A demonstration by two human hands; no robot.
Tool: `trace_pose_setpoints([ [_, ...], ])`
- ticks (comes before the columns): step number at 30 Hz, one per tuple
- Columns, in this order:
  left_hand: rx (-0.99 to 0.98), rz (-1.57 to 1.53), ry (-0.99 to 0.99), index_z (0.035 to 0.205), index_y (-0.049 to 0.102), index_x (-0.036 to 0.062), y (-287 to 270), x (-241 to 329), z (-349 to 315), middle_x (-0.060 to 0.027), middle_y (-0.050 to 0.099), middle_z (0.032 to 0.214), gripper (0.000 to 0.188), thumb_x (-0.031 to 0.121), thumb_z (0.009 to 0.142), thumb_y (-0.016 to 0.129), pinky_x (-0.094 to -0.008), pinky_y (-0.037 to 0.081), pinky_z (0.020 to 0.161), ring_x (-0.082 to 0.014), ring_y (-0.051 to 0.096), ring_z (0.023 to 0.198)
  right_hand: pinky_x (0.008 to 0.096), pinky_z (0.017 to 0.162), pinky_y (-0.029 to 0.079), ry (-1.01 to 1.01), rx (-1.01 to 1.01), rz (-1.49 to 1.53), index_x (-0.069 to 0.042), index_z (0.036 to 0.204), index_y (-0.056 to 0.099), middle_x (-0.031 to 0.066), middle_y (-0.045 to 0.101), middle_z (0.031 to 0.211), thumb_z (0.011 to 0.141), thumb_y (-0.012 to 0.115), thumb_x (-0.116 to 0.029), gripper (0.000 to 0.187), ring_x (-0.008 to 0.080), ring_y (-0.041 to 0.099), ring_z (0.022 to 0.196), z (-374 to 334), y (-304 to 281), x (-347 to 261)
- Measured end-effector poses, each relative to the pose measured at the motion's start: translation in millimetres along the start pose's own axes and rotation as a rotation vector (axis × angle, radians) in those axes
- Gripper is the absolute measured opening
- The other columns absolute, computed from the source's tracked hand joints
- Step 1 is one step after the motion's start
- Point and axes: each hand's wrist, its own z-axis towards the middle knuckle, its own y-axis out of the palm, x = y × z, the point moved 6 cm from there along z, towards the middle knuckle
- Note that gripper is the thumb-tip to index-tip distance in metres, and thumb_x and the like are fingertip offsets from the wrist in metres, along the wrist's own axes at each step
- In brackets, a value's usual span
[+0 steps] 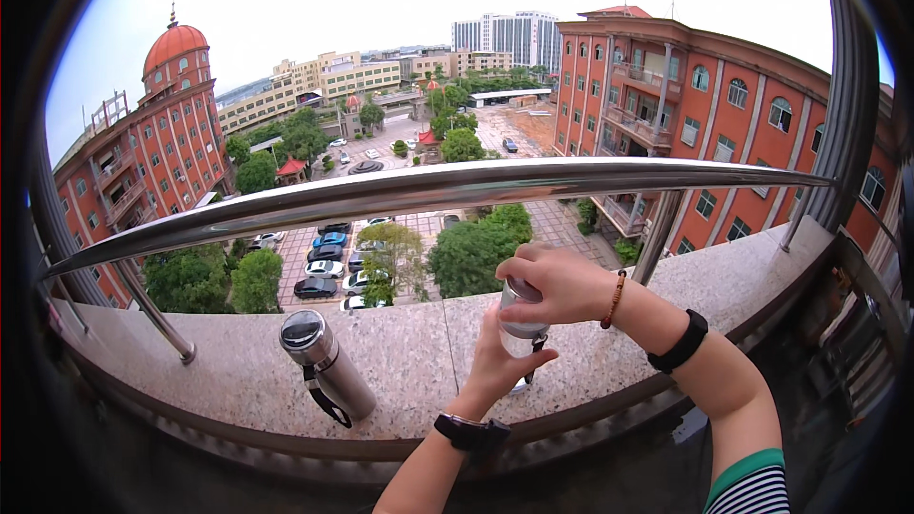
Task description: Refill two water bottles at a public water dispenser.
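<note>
A silver vacuum flask [526, 329] with a dark strap stands toward the right of the stone ledge, mostly covered by my hands. From the near side, my left hand [497, 362] curves around its body, fingers on the left and thumb reaching to the right. Over the top, my right hand [557, 287] grips the lid [520, 291] with bent fingers. Whether the lid has come loose cannot be made out. Left of my hands, untouched, another steel flask [343, 376] with a dark, shiny lid and a black strap stands on the ledge.
A shiny metal handrail [428, 192] crosses just beyond the hands, on posts [157, 309] fixed into the speckled stone ledge [238, 347]. Past the ledge is a drop to a courtyard with parked cars [324, 268] and trees. A dark fluted column [850, 105] rises at the right.
</note>
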Motion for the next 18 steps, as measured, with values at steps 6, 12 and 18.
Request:
trace_pose_setpoints([
  [6,0.002,0.039,0.030,0.131,0.031,0.0005,3.9,-6.5,-0.2,-0.0197,0.051,0.119,0.092,0.026,0.062,0.086,-0.0393,0.045,0.090,-0.0305,0.053,0.111,0.0410,0.086,0.044,0.002,-0.073,-0.131,-0.004,0.114,0.055,0.0160,0.057,0.100,0.083,0.058,-0.046,0.052,0.0342,0.053,0.102,-1.3,11.7,-5.8],
  [12,0.044,0.043,0.025,0.129,0.033,0.0011,3.8,-2.4,-0.8,-0.0188,0.054,0.114,0.085,0.022,0.064,0.084,-0.0403,0.046,0.087,-0.0309,0.056,0.107,0.0418,0.098,0.038,0.073,-0.121,-0.045,-0.002,0.128,0.049,0.0203,0.052,0.125,0.087,0.032,-0.068,0.079,0.0341,0.048,0.118,15.3,4.5,-1.2],
  [18,0.069,0.037,0.069,0.125,0.037,0.0015,2.1,6.1,-0.9,-0.0181,0.055,0.113,0.077,0.019,0.066,0.082,-0.0402,0.046,0.086,-0.0315,0.056,0.106,0.0410,0.096,0.041,0.123,-0.221,-0.107,-0.003,0.120,0.056,0.0154,0.056,0.120,0.094,0.031,-0.057,0.065,0.0297,0.051,0.116,29.0,28.8,-5.2],
])
